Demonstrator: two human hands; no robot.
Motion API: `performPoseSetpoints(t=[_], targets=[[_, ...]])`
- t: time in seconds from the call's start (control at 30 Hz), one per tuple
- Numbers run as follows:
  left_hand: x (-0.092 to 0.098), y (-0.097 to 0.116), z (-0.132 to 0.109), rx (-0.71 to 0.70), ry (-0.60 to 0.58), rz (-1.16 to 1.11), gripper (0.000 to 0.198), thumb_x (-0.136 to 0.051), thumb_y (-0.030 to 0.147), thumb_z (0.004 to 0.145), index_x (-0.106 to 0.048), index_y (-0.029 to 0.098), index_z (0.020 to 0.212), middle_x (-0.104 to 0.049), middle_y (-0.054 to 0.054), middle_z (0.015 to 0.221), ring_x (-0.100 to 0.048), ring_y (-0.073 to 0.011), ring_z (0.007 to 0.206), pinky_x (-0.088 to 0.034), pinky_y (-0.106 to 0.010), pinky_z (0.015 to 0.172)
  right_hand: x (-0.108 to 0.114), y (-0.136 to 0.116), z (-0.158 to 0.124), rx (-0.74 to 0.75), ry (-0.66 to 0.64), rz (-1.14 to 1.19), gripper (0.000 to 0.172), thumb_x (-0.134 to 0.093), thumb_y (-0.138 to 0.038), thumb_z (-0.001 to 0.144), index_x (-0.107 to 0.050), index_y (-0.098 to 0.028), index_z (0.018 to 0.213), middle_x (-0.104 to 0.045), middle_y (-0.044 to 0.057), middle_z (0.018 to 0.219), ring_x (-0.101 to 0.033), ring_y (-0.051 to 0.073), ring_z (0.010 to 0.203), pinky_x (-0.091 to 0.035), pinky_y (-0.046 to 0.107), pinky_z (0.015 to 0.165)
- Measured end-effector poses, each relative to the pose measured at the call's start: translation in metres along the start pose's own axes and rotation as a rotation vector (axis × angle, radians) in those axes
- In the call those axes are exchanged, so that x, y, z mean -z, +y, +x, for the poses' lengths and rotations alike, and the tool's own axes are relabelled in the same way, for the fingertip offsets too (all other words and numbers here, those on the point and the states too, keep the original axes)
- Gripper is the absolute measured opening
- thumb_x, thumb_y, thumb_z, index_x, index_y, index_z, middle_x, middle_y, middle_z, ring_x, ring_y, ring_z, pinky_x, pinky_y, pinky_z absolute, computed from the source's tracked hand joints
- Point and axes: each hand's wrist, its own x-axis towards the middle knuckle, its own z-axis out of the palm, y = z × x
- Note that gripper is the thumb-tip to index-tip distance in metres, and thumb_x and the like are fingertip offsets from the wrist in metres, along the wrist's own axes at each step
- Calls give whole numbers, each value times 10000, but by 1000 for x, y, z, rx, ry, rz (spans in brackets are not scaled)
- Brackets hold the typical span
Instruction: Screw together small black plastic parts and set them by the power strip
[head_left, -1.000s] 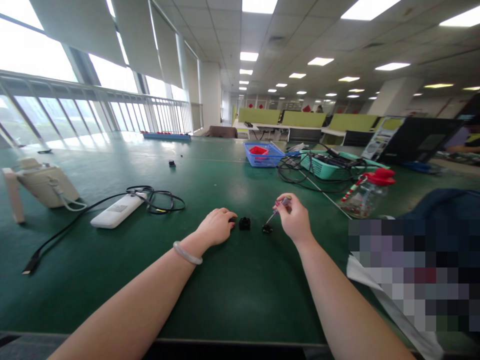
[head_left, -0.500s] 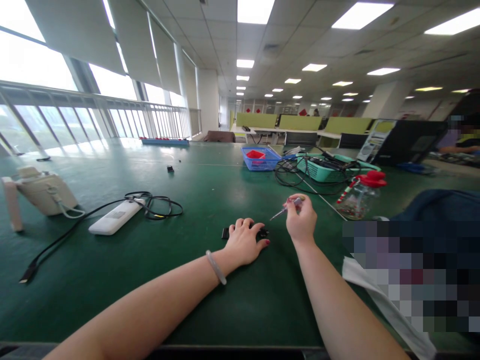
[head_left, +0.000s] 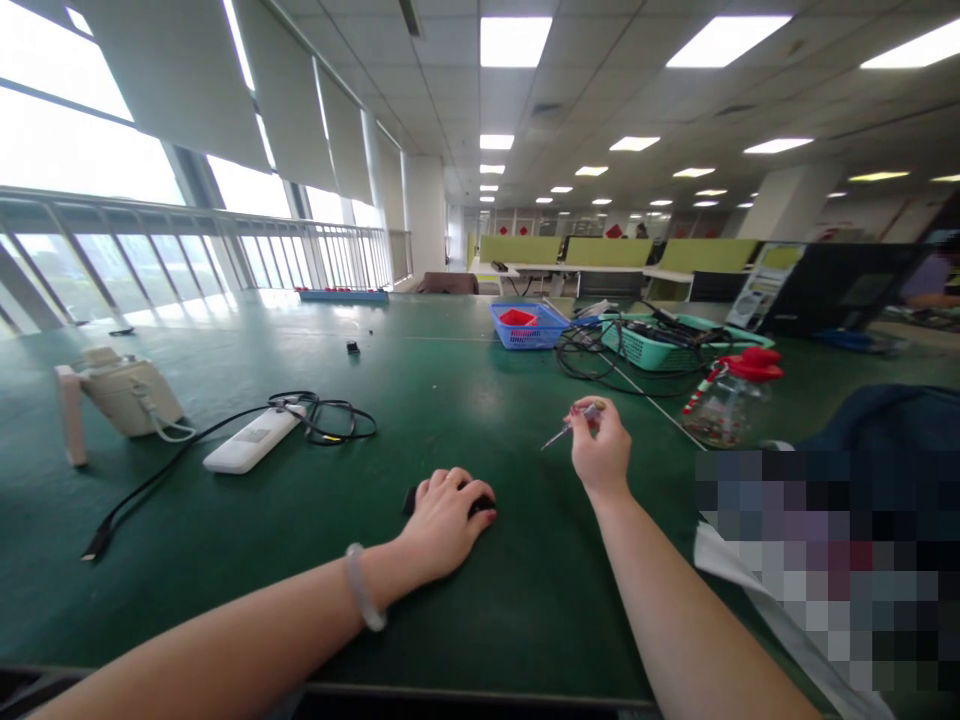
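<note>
Low on the green tabletop, my left hand is closed over a small black object. One end of it sticks out past the fingers on the left and a bit more shows by the thumb; the palm hides the rest, so its kind is unclear. A pale bangle circles the left wrist. To the right, my right hand is raised above the table, pinching a slim screwdriver by its handle. Its thin metal shaft slants down to the left, apart from the black object.
A white power bank with a black cable and a beige bag-like item lie left. Farther off are a small black piece, a blue basket and a green basket of cables. A red-lidded jar stands right.
My left hand has slid left and closer to me, taking the black object along, and its fingers are drawn in more. The right hand keeps hold of the screwdriver, nearly in place.
</note>
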Motion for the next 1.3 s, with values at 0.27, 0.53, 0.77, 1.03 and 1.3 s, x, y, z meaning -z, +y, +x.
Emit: performPoseSetpoints(t=[0.27, 0.53, 0.77, 1.03, 1.3], targets=[[68, -135, -96, 90, 21, 56, 280, -481, 354, 870, -657, 378, 1086, -610, -8, 1203, -536, -239, 1106, -424, -417, 1010, -3, -2, -2, -8, -16, 29, 151, -532, -341, 871, -580, -210, 930, -708, 53, 787, -684, 225, 729, -527, 361, 721], [114, -245, -132, 74, 130, 111, 264, -433, 456, 904, -593, 560, 1086, -621, 186, 1228, -516, -230, 1190, -370, -529, 1080, -4, -2, -4, -14, -50, 19, 146, -540, -333, 865, -588, -216, 936, -713, 52, 791, -691, 229, 733, -528, 362, 722], [138, -232, -133, 162, 251, 117, 261, -402, 483, 924, -533, 544, 1141, -593, 250, 1248, -536, -195, 1190, -374, -454, 1094, -6, -4, -5, -8, -88, 29, 173, -541, -339, 871, -592, -210, 975, -711, 59, 811, -688, 231, 750, -530, 373, 735], [151, -239, -148, 436, 285, 133, 332, -366, 525, 901, -570, 431, 1145, -716, 202, 1056, -656, -192, 1023, -486, -389, 942, -6, -3, -5, -4, -96, 30, 176, -550, -324, 865, -601, -211, 991, -710, 49, 799, -689, 223, 739, -532, 364, 734], [139, -246, -150, 507, 174, 311, 500, -346, 500, 872, -644, 270, 1201, -706, -42, 1170, -652, -277, 1069, -494, -394, 927, -8, -6, -6, 15, -96, 35, 192, -557, -319, 846, -609, -212, 996, -711, 49, 792, -690, 228, 733, -533, 375, 746]])
